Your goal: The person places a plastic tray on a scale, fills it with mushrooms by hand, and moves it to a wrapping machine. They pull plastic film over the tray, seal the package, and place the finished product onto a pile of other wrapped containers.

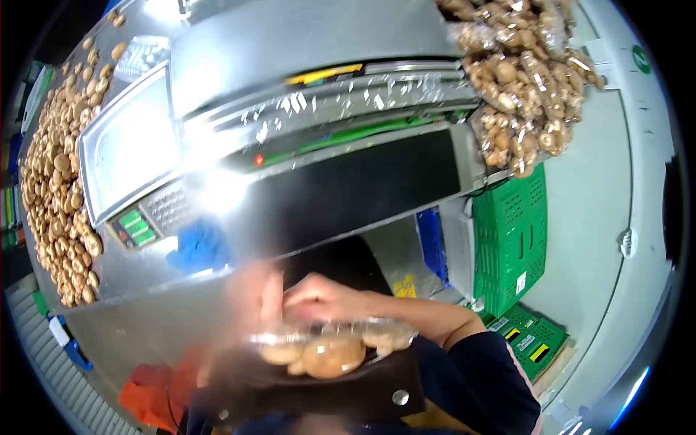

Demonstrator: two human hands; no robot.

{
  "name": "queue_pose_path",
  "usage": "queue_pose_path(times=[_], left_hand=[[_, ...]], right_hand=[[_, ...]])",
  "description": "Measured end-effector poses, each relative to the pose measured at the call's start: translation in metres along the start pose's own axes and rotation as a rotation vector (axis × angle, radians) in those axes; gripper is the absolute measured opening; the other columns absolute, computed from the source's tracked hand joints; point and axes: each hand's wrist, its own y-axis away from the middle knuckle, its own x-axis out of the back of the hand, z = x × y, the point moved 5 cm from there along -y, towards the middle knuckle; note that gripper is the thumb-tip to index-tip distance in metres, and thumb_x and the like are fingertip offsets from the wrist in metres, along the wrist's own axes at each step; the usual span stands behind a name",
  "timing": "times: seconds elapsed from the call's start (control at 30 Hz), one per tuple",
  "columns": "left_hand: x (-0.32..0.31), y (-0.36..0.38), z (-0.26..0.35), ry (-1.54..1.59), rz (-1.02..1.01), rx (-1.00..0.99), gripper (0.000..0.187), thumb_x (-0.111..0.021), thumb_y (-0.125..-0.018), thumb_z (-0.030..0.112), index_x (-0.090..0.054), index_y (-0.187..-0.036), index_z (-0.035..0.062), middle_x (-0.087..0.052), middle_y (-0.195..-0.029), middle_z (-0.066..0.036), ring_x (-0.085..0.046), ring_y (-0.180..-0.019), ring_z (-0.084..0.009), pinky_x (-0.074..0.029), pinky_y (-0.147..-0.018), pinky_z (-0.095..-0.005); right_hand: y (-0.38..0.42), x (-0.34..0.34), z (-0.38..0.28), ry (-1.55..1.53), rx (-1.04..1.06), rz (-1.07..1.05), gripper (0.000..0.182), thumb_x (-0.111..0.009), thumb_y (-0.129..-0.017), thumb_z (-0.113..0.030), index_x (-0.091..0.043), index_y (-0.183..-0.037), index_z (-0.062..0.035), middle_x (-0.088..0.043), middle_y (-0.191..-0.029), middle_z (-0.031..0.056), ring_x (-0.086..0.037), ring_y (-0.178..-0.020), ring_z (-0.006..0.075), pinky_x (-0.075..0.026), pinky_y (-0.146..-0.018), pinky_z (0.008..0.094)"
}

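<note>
Both hands are down at the near edge of the view on a clear plastic tray of mushrooms (330,351), which sits low and center, close to the body, on something dark. The right hand (326,299) is curled over the tray's far rim, fingers pressed together on the plastic. The left hand (254,293) is right beside it at the tray's left end, but it's so blurred I can't tell whether it's gripping or spread. Past them is a big steel wrapping machine (304,43) with a screen (130,148) and keypad (165,206) on the left. Loose mushrooms (61,181) are piled far left, bagged mushrooms (525,80) heaped top right, and green crates (511,239) stand on the right.
</note>
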Motion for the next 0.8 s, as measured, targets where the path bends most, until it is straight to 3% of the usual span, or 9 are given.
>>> queue_pose_path(times=[0.13, 0.2, 0.27, 0.33, 0.43, 0.47, 0.67, 0.77, 0.8], left_hand=[[0.022, -0.026, 0.06, 0.276, -0.053, -0.334, 0.022, -0.062, -0.081, 0.021, -0.057, -0.089, 0.0007, -0.056, -0.093, -0.019, -0.057, -0.077, -0.0263, -0.046, -0.066, -0.0385], [-0.006, -0.035, 0.068, 0.698, 0.046, -0.395, 0.032, -0.064, -0.079, 0.021, -0.054, -0.102, 0.0004, -0.053, -0.111, -0.023, -0.057, -0.086, -0.0243, -0.048, -0.076, -0.0358], [-0.032, -0.043, 0.087, 1.219, -0.343, -0.302, 0.06, -0.058, -0.087, 0.033, -0.035, -0.134, 0.003, -0.033, -0.141, -0.022, -0.041, -0.122, -0.0325, -0.034, -0.102, -0.0428], [-0.039, -0.03, 0.102, 1.479, -0.694, 0.079, 0.083, -0.048, -0.09, 0.05, -0.009, -0.146, 0.0038, -0.015, -0.15, -0.025, -0.021, -0.138, -0.0363, -0.018, -0.111, -0.0473], [-0.055, -0.032, 0.106, 1.837, -0.622, 0.242, 0.072, -0.053, -0.089, 0.042, -0.019, -0.143, 0.0095, -0.019, -0.146, -0.03, -0.025, -0.136, -0.0397, -0.029, -0.107, -0.0452], [-0.06, -0.038, 0.109, 1.784, -0.608, 0.217, 0.069, -0.053, -0.09, 0.042, -0.021, -0.142, 0.0085, -0.023, -0.144, -0.03, -0.029, -0.133, -0.0393, -0.031, -0.106, -0.0446], [-0.057, -0.076, 0.097, 1.121, -0.25, 0.091, 0.057, -0.047, -0.094, 0.037, -0.033, -0.137, 0.0024, -0.043, -0.131, -0.026, -0.048, -0.119, -0.037, -0.04, -0.099, -0.0411], [-0.055, -0.054, 0.022, 1.529, -0.142, 0.585, 0.039, -0.046, -0.095, 0.029, -0.05, -0.119, -0.0017, -0.059, -0.11, -0.023, -0.061, -0.099, -0.0339, -0.051, -0.083, -0.0394], [-0.047, -0.054, 0.014, 1.534, -0.083, 0.528, 0.034, -0.048, -0.094, 0.026, -0.052, -0.112, -0.0023, -0.062, -0.101, -0.022, -0.063, -0.093, -0.0328, -0.052, -0.079, -0.0383]], right_hand=[[0.006, -0.009, -0.015, 0.156, -0.343, -0.126, 0.034, -0.058, -0.088, -0.028, -0.062, -0.104, 0.0015, -0.064, -0.099, 0.0179, -0.059, -0.098, 0.025, -0.044, -0.085, 0.0348], [0.012, -0.006, -0.033, 0.172, -0.393, -0.221, 0.042, -0.051, -0.092, -0.024, -0.045, -0.128, -0.0031, -0.05, -0.124, 0.0116, -0.05, -0.116, 0.0172, -0.04, -0.098, 0.0284], [0.045, 0.01, 0.003, -0.201, -0.274, -0.049, 0.029, -0.045, -0.096, -0.018, -0.052, -0.119, -0.0019, -0.058, -0.108, 0.0097, -0.056, -0.1, 0.0164, -0.045, -0.087, 0.0283], [0.052, 0.05, 0.006, -0.029, -0.266, 0.142, 0.026, -0.044, -0.095, -0.013, -0.054, -0.117, -0.0022, -0.059, -0.112, 0.0081, -0.058, -0.098, 0.0155, -0.046, -0.084, 0.0256], [0.093, 0.092, -0.047, 0.234, -0.259, 0.415, 0.026, -0.047, -0.094, -0.011, -0.054, -0.119, -0.003, -0.062, -0.109, 0.0047, -0.06, -0.082, 0.0107, -0.05, -0.071, 0.0256], [0.098, 0.073, -0.07, 0.19, -0.086, 0.294, 0.032, -0.055, -0.093, -0.018, -0.052, -0.122, -0.0062, -0.062, -0.089, 0.0047, -0.056, -0.07, 0.0078, -0.048, -0.063, 0.0228], [0.066, 0.098, -0.05, 0.031, -0.179, 0.338, 0.025, -0.059, -0.091, -0.025, -0.064, -0.102, -0.0024, -0.059, -0.07, 0.0013, -0.045, -0.042, 0.0052, -0.036, -0.037, 0.0201], [0.082, 0.159, -0.092, 0.0, -0.023, 0.697, 0.02, -0.057, -0.092, -0.024, -0.065, -0.094, -0.0053, -0.058, -0.065, 0.0005, -0.043, -0.038, 0.0047, -0.029, -0.031, 0.0198], [0.09, 0.178, -0.135, 0.015, 0.06, 0.828, 0.019, -0.055, -0.093, -0.022, -0.064, -0.092, -0.0056, -0.058, -0.063, 0.0005, -0.043, -0.037, 0.005, -0.028, -0.029, 0.0207]])
